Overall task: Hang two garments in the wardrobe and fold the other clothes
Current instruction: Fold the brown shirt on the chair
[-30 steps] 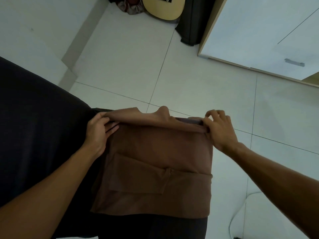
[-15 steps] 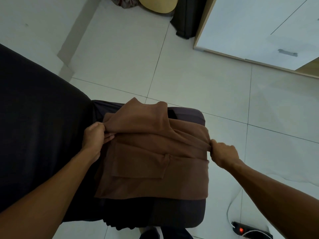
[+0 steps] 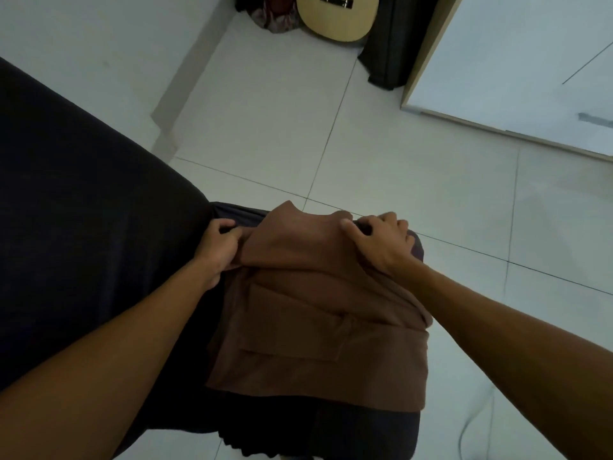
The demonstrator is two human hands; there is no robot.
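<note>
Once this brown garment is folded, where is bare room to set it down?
Bare dark bedding lies left of the left hand. Open floor tiles run between stool, guitar and white wardrobe. The stool itself is crowded: the brown garment and right hand cover it.

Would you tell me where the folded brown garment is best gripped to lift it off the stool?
Probably the brown garment by its two short side edges, from left and right at once: it lies flat in stacked layers, so pinching through all layers beside the left hand and under the right hand should keep the fold.
</note>
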